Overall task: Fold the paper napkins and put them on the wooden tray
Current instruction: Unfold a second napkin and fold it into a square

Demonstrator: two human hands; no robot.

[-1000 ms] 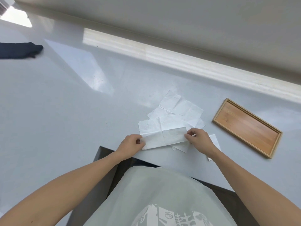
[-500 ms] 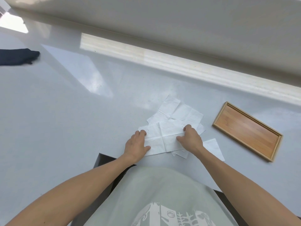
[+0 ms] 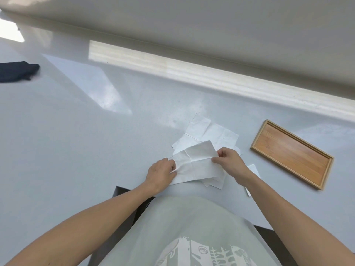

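A white paper napkin lies creased on top of a loose pile near the table's front edge. My left hand pinches its left edge. My right hand pinches its right edge, with the far flap lifted a little off the table. More unfolded napkins spread out behind it, and another napkin shows partly under my right forearm. The wooden tray sits to the right of the pile with nothing in it.
The white table stretches wide to the left and back. A dark cloth lies at the far left edge. A pale wall runs along the back. My body in a light shirt fills the lower middle.
The napkin was half-folded, then pressed flat under both hands. Now both hands have shifted to its side edges and pinch them, raising the far flap.
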